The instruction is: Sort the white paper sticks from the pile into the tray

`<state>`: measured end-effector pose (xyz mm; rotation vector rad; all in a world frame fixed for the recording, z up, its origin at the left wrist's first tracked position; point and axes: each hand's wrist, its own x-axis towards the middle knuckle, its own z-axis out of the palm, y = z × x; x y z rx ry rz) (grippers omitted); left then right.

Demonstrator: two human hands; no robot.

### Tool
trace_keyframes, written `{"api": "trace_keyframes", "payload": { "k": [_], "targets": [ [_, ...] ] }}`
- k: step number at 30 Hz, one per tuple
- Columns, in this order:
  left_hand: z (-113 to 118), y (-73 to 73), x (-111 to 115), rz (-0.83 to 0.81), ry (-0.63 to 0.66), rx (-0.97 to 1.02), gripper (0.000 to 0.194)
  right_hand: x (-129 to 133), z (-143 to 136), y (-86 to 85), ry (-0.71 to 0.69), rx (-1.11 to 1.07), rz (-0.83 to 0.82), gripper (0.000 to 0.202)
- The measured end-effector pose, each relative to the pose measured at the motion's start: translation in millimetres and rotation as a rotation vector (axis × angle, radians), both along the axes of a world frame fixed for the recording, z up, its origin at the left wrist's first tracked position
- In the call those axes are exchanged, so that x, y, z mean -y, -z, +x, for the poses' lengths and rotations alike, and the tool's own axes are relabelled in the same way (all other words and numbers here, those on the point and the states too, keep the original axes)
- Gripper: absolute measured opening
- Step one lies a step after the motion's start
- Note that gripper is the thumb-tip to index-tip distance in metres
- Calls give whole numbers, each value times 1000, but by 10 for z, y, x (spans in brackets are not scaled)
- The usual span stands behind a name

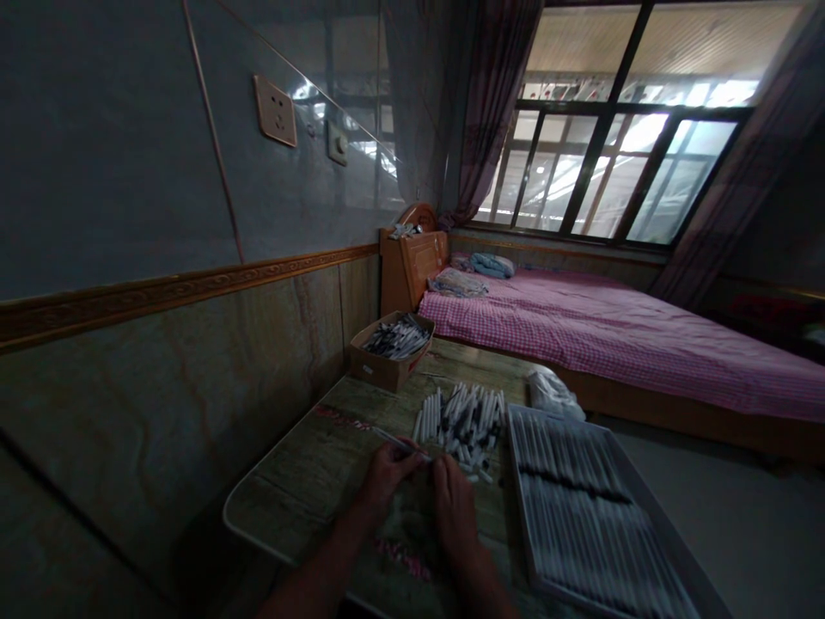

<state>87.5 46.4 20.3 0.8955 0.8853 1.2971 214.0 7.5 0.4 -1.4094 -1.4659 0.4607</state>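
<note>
To the left of a shallow tray [654,516], a person is working with two bare hands on a slim pen-like rod [391,438], which is slanting above a wood-patterned bench [302,499]. The left hand [390,468] is pinching the rod between thumb and fingers, its far end pointing away from the tray. The right hand [455,494], nearer the tray, is bending its fingers together at the rod's near end; whether they are gripping the rod itself or a smaller piece, one cannot tell. Rows of similar slim rods are filling the tray, while a loose heap of pale tubes and darker pieces [473,421] is lying just left of it. Small pink bits [403,557] are scattering over the near part of the bench, left of the tray, and a cardboard box [377,371] crammed with more thin pieces is standing beyond the heap, farther left of the tray. A crumpled pale bag [554,391] is resting just behind the tray. The two hands appear to be handling one rod at its end, perhaps fitting or adjusting a part; the next move would seem to be calling for a steady left pinch and careful alignment by the right fingertips.
</note>
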Motion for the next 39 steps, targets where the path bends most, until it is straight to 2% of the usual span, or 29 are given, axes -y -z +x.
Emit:
{"api": "trace_keyframes", "payload": {
  "k": [3,8,13,22,26,32,39],
  "targets": [
    [-2,31,2,17,13,-35,31,13,28,-13,-15,-12,-15,30],
    [0,20,11,38,53,-39,29,-21,76,36,-28,28,-18,38],
    [-8,-26,7,15,1,-25,30,-8,37,13,-2,-6,2,35],
    [-18,62,-5,31,42,-56,28,0,32,-21,-31,-21,-23,38],
    [-22,42,-2,43,30,-68,26,11,32,-48,-42,-57,-10,29],
    [-15,3,25,37,46,-109,27,4,46,-19,-50,-33,14,39],
    [-11,8,1,26,27,-130,31,2,34,3,-31,1,-1,36]
  ]
}}
